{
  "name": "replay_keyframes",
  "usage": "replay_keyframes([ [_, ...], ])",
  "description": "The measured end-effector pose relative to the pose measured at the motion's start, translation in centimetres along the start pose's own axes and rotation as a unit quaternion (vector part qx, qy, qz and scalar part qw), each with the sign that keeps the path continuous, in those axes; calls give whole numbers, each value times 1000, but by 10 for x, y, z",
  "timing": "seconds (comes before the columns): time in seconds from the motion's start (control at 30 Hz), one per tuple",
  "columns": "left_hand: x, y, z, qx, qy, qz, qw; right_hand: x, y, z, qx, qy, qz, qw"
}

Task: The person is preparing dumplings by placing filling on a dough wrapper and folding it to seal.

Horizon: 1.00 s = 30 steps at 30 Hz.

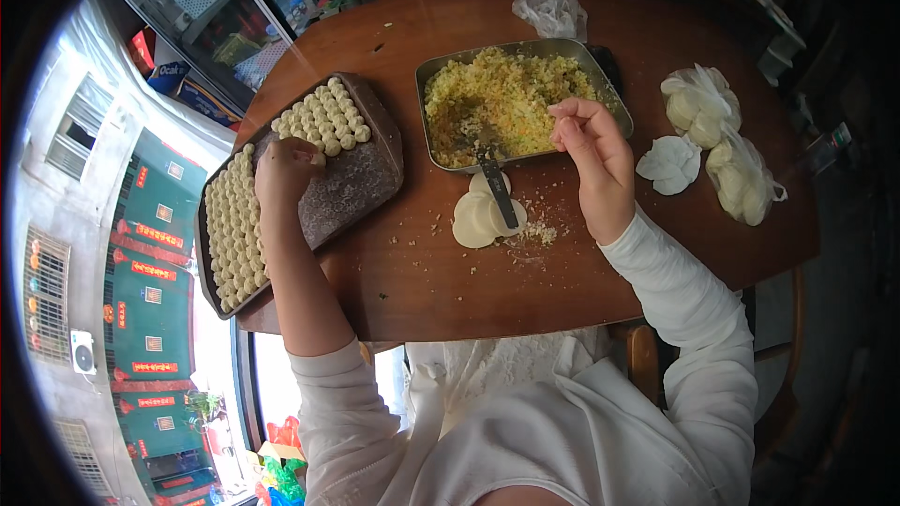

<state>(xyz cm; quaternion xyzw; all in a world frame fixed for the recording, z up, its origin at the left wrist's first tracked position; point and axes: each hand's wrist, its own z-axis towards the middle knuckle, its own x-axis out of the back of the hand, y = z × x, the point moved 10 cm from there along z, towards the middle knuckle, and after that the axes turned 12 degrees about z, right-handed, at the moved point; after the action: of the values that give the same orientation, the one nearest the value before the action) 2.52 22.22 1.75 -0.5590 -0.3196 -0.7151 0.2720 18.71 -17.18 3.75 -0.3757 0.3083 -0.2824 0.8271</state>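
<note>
My left hand [287, 172] reaches over the dark tray [351, 200] at the left, its fingers closed around a small pale dumpling [318, 159] beside the packed rows. Many pleated dumplings [235, 232] fill the tray's left side and upper end. My right hand [594, 154] is raised at the near right corner of the metal pan [630, 123], thumb and fingertips close together; whether anything is between them I cannot tell. Chopped yellow-green filling [506, 95] lies in the pan. A flat dark spreader [498, 186] leans from the filling onto round dough wrappers [474, 219].
Plastic bags of pale dough rounds [703, 109] lie at the right, near a crumpled white wrapper or cloth [669, 164]. A clear plastic bag [552, 13] sits behind the pan. Crumbs [540, 232] dot the wooden table [422, 295]. A wooden chair [643, 362] stands at its near edge.
</note>
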Motion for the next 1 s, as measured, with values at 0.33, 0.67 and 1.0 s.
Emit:
replay_keyframes([
  [0.33,7,5,-5,3,39,25,999,-3,-2,0,4,-14,-13,1000],
  [0.67,1,29,-3,-71,56,5,996,-4,-6,-1,15,-12,-31,999],
  [1.0,1,44,-6,-93,97,-13,991,-6,-7,-1,19,-16,-35,999],
])
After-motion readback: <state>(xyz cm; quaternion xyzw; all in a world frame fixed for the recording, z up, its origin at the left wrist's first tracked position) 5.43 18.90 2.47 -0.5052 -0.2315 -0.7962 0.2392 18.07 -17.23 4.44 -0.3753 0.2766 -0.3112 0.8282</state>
